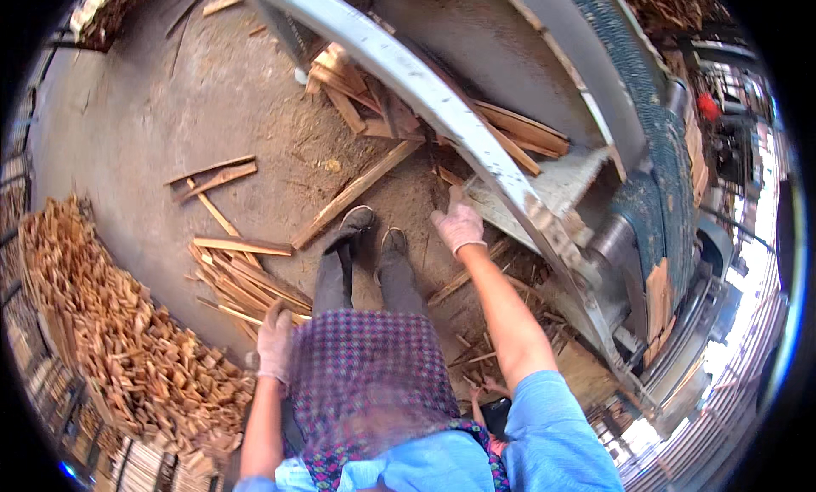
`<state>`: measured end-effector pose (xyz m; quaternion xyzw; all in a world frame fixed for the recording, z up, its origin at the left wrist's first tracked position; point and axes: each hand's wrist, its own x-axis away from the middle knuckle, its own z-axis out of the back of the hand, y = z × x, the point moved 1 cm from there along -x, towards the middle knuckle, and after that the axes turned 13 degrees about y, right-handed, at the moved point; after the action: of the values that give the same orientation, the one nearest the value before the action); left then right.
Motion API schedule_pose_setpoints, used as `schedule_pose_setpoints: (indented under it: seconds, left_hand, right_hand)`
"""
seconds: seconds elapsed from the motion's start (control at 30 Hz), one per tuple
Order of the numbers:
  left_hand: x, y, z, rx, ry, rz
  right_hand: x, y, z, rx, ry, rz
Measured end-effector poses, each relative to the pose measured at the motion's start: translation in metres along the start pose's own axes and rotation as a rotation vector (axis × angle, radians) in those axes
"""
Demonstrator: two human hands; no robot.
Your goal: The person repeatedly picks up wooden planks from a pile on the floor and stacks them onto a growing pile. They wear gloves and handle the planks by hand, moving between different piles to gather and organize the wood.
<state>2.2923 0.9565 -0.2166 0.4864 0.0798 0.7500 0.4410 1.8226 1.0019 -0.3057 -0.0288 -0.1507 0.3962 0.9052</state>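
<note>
My right hand (pixel 460 223), in a pale thin glove, reaches forward beside the pale metal frame bar (pixel 442 110) of a machine. Its fingers look stretched out, and I see nothing held in them. Just beyond the fingertips is the end of a short wood piece (pixel 448 177); whether they touch is unclear. My left hand (pixel 274 343), gloved too, hangs low beside my checked apron (pixel 374 356). It is at the near end of a loose bundle of thin wood strips (pixel 242 275) on the floor. Blur hides whether its fingers hold a strip.
A long stack of cut wood (pixel 127 330) lines the left. More offcuts (pixel 344 80) lie under the frame, and a long slat (pixel 357 190) lies before my shoes. A worn belt (pixel 659 178) runs over a roller at right. Another person's arm (pixel 478 400) shows behind me.
</note>
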Motion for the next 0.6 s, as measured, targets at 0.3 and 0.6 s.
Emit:
schedule_pose_setpoints:
  seconds: [0.3, 0.6]
  left_hand:
    - [0.073, -0.067, -0.164, 0.291, -0.303, 0.209]
    - [0.02, -0.189, -0.207, 0.367, -0.276, 0.487]
  right_hand:
    - [-0.158, 0.071, -0.086, 0.703, 0.291, 0.009]
    - [-0.207, 0.138, -0.09, 1.058, 0.066, 0.209]
